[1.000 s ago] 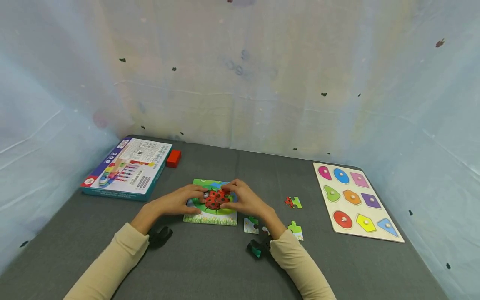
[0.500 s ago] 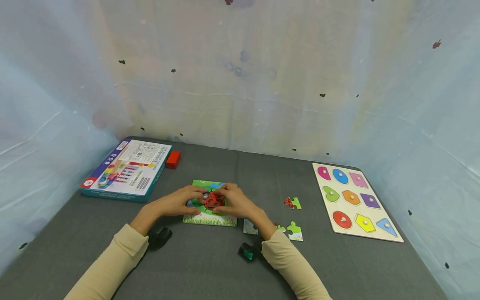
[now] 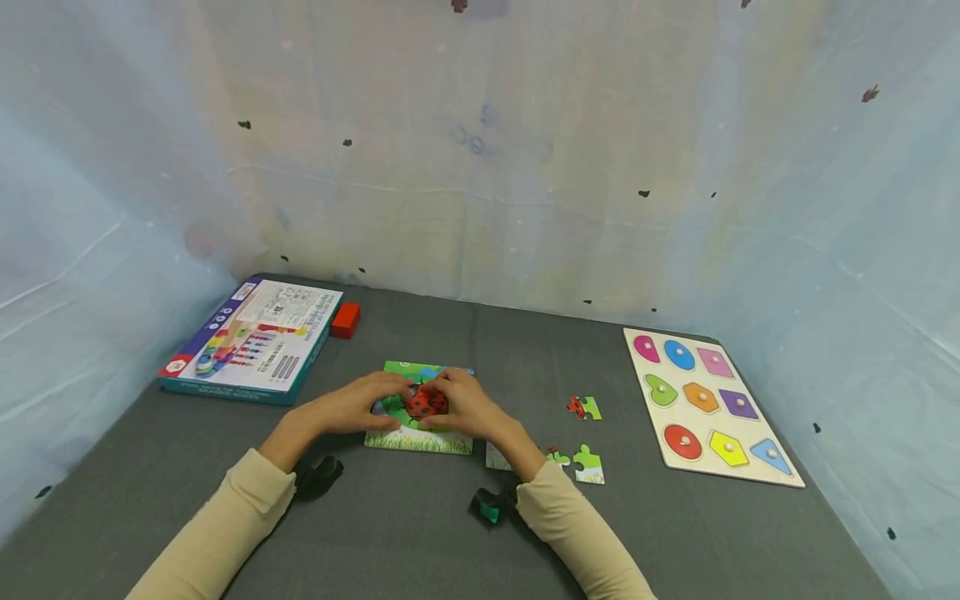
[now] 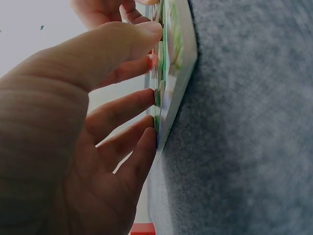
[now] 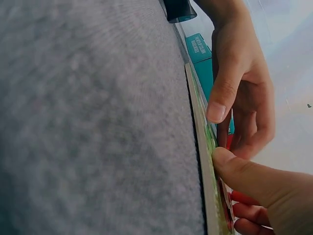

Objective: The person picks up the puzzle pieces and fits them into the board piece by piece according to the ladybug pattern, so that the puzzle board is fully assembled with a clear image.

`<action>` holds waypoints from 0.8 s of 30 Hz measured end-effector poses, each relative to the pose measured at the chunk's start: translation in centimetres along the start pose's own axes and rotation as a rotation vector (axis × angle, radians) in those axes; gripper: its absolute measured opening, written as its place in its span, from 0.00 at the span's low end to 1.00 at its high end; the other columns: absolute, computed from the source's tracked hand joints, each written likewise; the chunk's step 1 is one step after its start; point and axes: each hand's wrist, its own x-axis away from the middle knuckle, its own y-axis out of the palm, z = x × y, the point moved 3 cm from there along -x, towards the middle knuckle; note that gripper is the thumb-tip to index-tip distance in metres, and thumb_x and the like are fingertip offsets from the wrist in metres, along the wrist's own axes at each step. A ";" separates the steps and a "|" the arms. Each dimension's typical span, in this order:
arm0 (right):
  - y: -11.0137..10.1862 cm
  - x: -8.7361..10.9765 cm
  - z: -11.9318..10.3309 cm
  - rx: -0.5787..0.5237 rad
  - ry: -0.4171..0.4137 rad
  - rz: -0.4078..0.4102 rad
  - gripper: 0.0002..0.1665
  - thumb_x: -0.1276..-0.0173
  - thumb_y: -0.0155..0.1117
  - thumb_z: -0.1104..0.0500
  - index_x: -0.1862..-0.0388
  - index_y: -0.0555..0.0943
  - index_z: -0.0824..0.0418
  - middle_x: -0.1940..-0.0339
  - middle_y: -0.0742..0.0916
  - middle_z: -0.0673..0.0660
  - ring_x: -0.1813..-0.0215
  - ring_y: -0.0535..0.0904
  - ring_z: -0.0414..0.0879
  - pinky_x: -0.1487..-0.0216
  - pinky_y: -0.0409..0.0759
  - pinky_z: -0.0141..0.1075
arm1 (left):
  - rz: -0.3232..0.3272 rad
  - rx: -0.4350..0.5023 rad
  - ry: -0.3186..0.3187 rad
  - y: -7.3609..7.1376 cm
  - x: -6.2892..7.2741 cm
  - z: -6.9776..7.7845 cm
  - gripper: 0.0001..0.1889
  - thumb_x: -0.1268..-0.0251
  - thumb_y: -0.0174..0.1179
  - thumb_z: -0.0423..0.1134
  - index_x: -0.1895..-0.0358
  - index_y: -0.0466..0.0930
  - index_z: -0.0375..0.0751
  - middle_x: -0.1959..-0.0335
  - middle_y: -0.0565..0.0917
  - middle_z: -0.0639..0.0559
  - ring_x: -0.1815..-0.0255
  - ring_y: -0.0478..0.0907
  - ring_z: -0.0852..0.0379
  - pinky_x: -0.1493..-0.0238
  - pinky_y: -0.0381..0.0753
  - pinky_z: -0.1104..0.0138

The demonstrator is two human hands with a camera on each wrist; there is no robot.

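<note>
Resting the left hand (image 3: 348, 406) on the left side of the ladybug puzzle (image 3: 420, 442), mostly straight-fingered, touching pieces but not visibly gripping any. Apparently pinching a ladybug piece (image 3: 437, 403) between thumb and fingers of the right hand (image 3: 467, 408); not getting its full outline. Facing the hands toward each other, just apart in the head view. Working around the middle of the table (image 3: 390, 533), well inside all edges.

Judging the puzzle as partly assembled: showing sky, grass and ladybug body, but hiding most joints under fingers, so not confirming what's seated.

Still lacking several pieces, by the look of it. Seeing four loose toward the table's right edge: a red-and-green piece (image 3: 583, 407), a grassy piece (image 3: 588, 467), a small green-and-white piece (image 3: 557, 457), plus a half-hidden piece (image 3: 496, 457) by the right wrist.

Apparently not involving the shape board (image 3: 708, 422) near the right edge, the box (image 3: 255, 337) at the far left corner, or the red block (image 3: 346, 320) beside it.
</note>
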 end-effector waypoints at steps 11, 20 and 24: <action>-0.1 -0.4 0.0 -0.032 0.012 -0.014 0.30 0.46 0.71 0.45 0.46 0.79 0.57 0.56 0.79 0.54 0.58 0.70 0.44 0.57 0.68 0.37 | -0.035 -0.019 -0.003 0.0 0.0 0.4 0.23 0.37 0.60 0.44 0.40 0.74 0.43 0.34 0.67 0.40 0.34 0.59 0.39 0.40 0.61 0.41; -0.2 -0.3 0.0 -0.048 0.003 -0.031 0.32 0.45 0.70 0.44 0.44 0.78 0.58 0.55 0.78 0.55 0.58 0.70 0.44 0.55 0.67 0.37 | -0.048 -0.025 -0.020 -0.1 0.0 0.4 0.24 0.37 0.60 0.45 0.38 0.73 0.44 0.33 0.66 0.41 0.33 0.59 0.40 0.40 0.61 0.42; -0.2 -0.1 0.2 -0.078 0.000 -0.033 0.32 0.42 0.68 0.46 0.41 0.75 0.60 0.52 0.78 0.56 0.55 0.71 0.45 0.53 0.68 0.39 | -0.055 -0.029 -0.023 -0.1 0.0 0.4 0.24 0.37 0.60 0.45 0.38 0.73 0.44 0.33 0.66 0.41 0.33 0.59 0.41 0.39 0.61 0.43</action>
